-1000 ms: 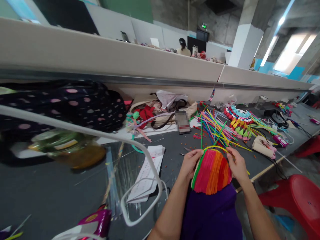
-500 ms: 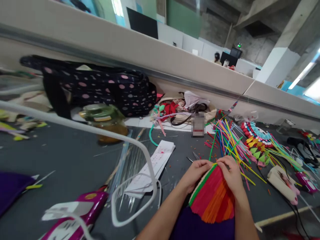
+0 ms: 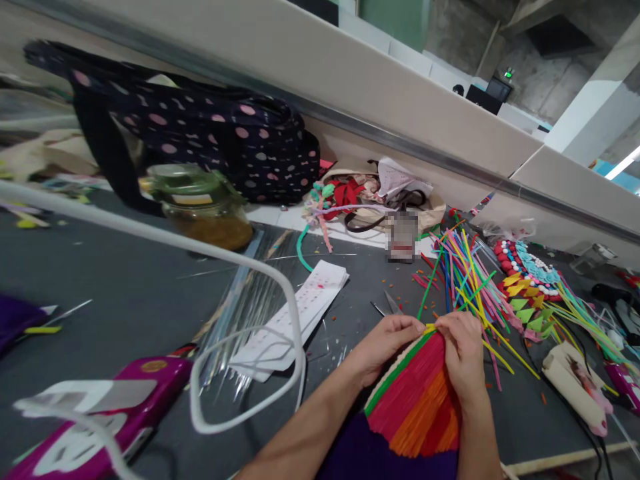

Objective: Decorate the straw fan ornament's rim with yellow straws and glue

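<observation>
Probably light, soft and easily crushed, the striped fan [image 3: 413, 393] sits near right, above the purple cloth [image 3: 345, 447]. The left hand [image 3: 387, 347] and right hand [image 3: 463, 350] pinch its far tip, likely the safest hold.

Spotted dark bag [image 3: 195, 137] up at 10 o'clock, with a green-topped jar [image 3: 203, 217] right by it. Purple gadget [image 3: 146, 408] sits on the table [image 3: 150, 313] around 8 o'clock, cream pouch [image 3: 567, 380] near 4 o'clock.

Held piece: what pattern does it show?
Held piece has green, pink, orange and red stripes; head view.
</observation>
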`<action>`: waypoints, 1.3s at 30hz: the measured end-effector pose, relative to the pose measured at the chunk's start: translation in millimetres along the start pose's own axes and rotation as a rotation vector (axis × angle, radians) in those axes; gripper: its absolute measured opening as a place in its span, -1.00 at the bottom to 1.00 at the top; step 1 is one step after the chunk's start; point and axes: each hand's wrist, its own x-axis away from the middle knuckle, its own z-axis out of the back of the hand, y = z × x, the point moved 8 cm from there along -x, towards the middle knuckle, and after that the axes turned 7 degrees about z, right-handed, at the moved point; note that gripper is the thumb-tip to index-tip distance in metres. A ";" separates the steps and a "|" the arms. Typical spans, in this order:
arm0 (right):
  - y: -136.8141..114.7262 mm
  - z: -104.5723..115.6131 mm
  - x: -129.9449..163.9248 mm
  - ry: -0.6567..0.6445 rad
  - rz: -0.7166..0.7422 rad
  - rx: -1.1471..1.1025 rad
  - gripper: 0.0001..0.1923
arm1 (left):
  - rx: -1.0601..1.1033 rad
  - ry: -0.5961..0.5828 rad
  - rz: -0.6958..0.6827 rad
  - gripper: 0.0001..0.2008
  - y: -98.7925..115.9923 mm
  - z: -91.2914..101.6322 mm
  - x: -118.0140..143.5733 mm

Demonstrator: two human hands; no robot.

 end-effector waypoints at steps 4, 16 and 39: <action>-2.5 0.3 0.3 -0.001 0.007 0.016 -0.78 | -0.025 0.014 0.005 -0.61 1.6 -0.2 0.3; -4.6 -1.2 1.1 0.028 0.015 0.041 -0.79 | -0.134 0.107 -0.047 -0.82 7.3 2.2 2.5; -1.3 11.3 9.7 0.052 -0.066 0.062 -0.79 | 0.024 0.181 -0.090 -0.91 7.0 -3.2 5.4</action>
